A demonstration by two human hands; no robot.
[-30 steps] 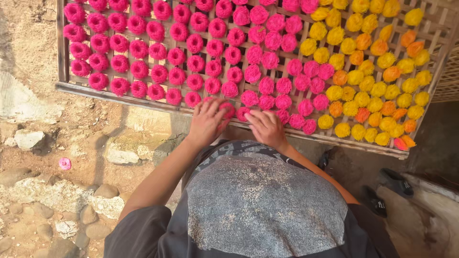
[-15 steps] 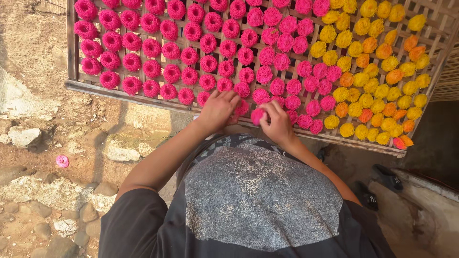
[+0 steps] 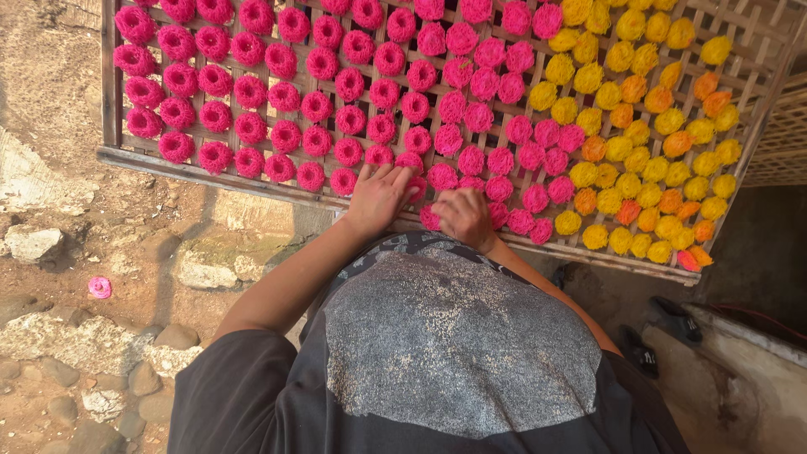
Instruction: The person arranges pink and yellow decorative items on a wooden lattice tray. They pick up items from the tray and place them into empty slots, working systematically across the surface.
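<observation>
**Pink noodle nests, near edge of bamboo drying rack**

Pink nests (image 3: 418, 187), round with no long axis, lie flat beneath both hands. Left hand (image 3: 378, 197): fingers spread, pressing, grasping nothing. Right hand (image 3: 464, 217): fingers curled; hold unclear. Beyond: rows spaced apart, probably for airing, yellow and orange nests (image 3: 626, 160) rightward on the rack (image 3: 210, 175).

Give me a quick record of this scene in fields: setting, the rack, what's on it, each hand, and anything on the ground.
Setting: outdoors, stony dirt ground
Rack: slatted bamboo tray, flat
Contents: pink nests at left and middle, yellow and orange nests at right
Left hand: flat on pink nests at the near edge
Right hand: curled over pink nests beside it
Ground: one stray pink nest among stones
</observation>
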